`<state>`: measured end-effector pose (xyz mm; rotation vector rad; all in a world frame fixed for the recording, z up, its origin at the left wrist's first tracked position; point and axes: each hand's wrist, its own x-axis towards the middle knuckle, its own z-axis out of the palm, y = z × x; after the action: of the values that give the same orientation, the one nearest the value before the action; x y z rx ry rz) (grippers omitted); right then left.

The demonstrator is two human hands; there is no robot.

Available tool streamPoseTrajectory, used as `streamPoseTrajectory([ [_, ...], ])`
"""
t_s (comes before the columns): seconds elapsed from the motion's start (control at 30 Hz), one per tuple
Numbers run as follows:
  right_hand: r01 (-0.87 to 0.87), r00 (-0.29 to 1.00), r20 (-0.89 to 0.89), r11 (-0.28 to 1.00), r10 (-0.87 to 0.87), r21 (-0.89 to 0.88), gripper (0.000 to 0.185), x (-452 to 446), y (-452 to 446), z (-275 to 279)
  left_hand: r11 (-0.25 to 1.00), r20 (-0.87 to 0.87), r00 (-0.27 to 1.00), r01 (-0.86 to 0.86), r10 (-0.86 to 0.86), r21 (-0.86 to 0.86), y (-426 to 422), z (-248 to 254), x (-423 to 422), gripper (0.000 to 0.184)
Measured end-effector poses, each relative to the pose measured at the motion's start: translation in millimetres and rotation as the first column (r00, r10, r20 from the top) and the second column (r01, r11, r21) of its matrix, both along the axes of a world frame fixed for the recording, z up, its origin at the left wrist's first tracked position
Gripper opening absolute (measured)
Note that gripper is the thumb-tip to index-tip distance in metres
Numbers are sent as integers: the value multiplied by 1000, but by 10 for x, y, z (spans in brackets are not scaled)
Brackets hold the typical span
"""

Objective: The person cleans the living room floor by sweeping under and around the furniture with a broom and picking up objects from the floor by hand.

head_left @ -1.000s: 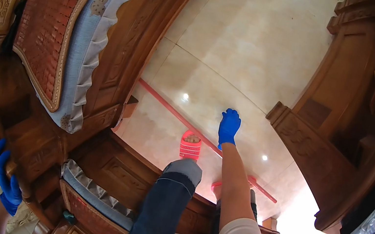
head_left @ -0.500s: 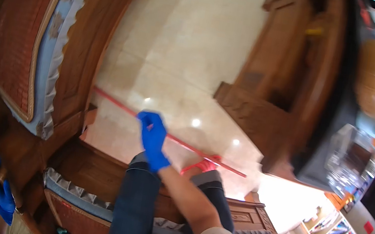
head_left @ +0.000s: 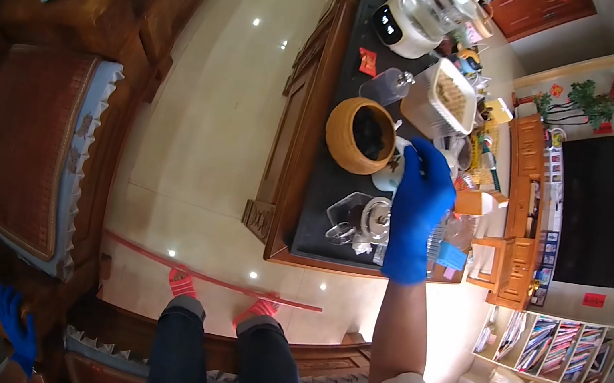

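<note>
My right hand (head_left: 421,211), in a blue glove, is over the dark tabletop, just beside a round woven pot (head_left: 338,133) with a black inside. Its fingers are bent together, and something small and white shows at the fingertips; I cannot make out what it is or whether it is held. Below the hand, a clear glass teapot (head_left: 375,219) stands near the table's end. My left hand (head_left: 15,325), also blue-gloved, lies by the wooden armrest at the lower left, fingers apart and holding nothing.
The dark-topped table (head_left: 309,228) also bears a white-lidded plastic tub (head_left: 419,105), an electric kettle (head_left: 410,34) and a blue box (head_left: 451,255). A long red strip (head_left: 219,281) lies across the floor by my feet. Wooden seats (head_left: 30,145) line the left side.
My view has swung toward the table. My right hand has moved from above the floor near my knees to over the tabletop beside the woven pot. My left hand stays by the armrest.
</note>
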<state>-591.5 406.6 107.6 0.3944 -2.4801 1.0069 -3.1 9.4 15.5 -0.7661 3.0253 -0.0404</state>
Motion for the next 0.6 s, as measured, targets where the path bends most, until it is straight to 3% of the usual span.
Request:
streamPoseTrajectory([
  [0.07,-18,984,179,998,7,58,15,-406,94,-219,1000,47,999,6,-7,4,-34,-19,75,41],
  [0.13,-67,991,126,973,39,222,14,-594,106,-320,1000,44,999,-7,7,1,-31,-43,87,41],
  [0.27,-87,987,154,964,49,252,17,-642,145,-292,1000,80,997,22,-22,-10,-33,-14,58,40],
  [0.33,-100,995,-4,992,100,-72,19,-308,67,-40,1000,77,997,11,-9,-27,-10,-23,42,40],
  [0.4,-217,969,-136,974,207,-66,21,383,-37,154,999,91,996,-9,12,-37,29,-8,34,40],
  [0.43,-274,962,27,956,273,101,24,758,132,21,1000,67,998,-10,11,-20,40,1,-3,40],
  [0.47,-504,842,-65,823,536,263,23,992,181,-245,1000,47,999,-16,16,-5,52,24,-39,40],
  [0.5,-692,721,82,707,689,147,20,1292,160,-555,1000,28,1000,-3,3,-3,102,97,-136,38],
  [0.53,-749,629,303,663,716,-13,17,1576,101,-811,1000,42,999,-15,15,16,107,124,-168,37],
  [0.57,-742,544,476,661,691,-112,17,1879,155,-1405,999,66,997,-31,29,31,100,138,-174,36],
  [0.6,-749,490,548,649,678,-134,16,2181,324,-2091,999,55,998,-10,8,34,128,181,-248,35],
])
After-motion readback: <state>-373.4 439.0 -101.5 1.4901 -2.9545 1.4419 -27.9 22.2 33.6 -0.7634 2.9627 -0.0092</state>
